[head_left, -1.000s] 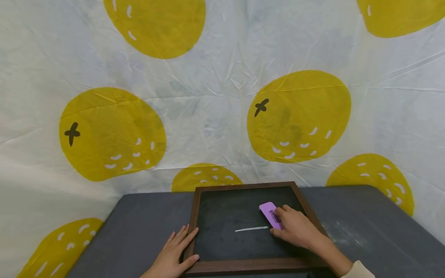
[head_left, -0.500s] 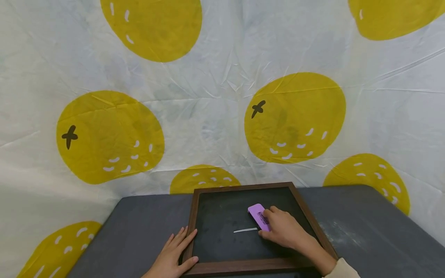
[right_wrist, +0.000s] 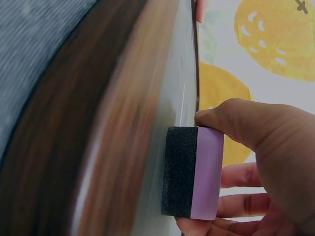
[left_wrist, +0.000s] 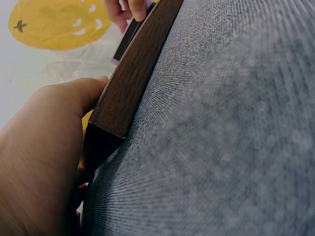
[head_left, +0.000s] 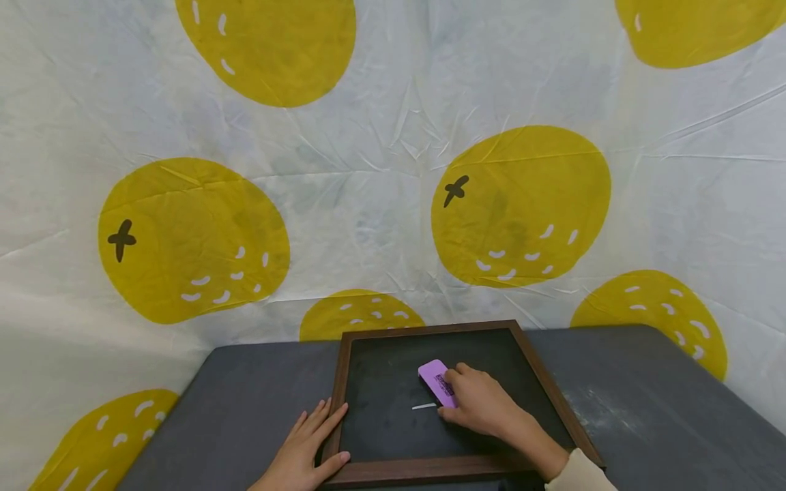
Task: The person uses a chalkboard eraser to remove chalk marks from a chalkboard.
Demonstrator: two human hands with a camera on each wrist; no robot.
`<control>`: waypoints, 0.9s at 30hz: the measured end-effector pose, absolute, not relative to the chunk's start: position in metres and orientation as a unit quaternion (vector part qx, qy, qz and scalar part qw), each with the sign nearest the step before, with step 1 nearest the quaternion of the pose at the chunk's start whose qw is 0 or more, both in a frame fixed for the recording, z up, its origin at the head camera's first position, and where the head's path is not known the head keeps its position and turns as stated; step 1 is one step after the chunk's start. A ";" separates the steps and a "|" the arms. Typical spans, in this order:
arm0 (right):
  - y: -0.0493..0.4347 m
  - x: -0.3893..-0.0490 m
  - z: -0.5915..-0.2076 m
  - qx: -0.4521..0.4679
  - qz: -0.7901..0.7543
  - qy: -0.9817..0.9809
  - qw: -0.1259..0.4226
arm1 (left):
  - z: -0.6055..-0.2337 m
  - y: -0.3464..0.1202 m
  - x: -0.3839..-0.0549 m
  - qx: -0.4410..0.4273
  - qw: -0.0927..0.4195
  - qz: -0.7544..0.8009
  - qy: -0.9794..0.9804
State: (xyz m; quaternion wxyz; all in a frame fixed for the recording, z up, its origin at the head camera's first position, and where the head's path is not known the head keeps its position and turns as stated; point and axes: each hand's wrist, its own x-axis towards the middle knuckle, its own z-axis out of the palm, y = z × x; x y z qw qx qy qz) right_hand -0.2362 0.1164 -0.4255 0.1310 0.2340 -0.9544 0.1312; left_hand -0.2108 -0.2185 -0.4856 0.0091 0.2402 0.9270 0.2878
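Note:
A small blackboard (head_left: pixel 381 436) with a brown wooden frame (head_left: pixel 430 469) lies on a dark grey surface. My left hand (head_left: pixel 302 447) rests on the frame's left side with straight, spread fingers, the thumb near the lower left corner (left_wrist: pixel 110 110). Around the middle of the board my right hand (head_left: pixel 482 401) grips a purple chalkboard eraser (head_left: pixel 437 382) between thumb and fingers. Its black felt (right_wrist: pixel 179 172) faces the board in the right wrist view. A short white chalk line (head_left: pixel 422 407) shows just left of the eraser; whatever lies under the eraser is hidden.
Dark grey cloth covers the table (head_left: pixel 264 382). Pale smudges (head_left: pixel 604 412) mark it right of the board. Behind stands a white fabric backdrop (head_left: pixel 362 225) printed with large yellow fruit shapes.
My right hand has slid the eraser leftward over the board, and the visible chalk line has become shorter from its right end. The left hand has kept its place on the frame.

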 end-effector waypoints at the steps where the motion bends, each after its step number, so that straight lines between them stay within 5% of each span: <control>1: 0.114 -0.236 -0.425 0.238 0.131 -0.954 0.131 | -0.485 -0.219 -0.211 0.239 0.009 0.287 0.927; 27: 0.096 -0.244 -0.424 0.317 0.159 -0.933 0.062 | -0.488 -0.218 -0.210 0.247 0.000 0.284 0.926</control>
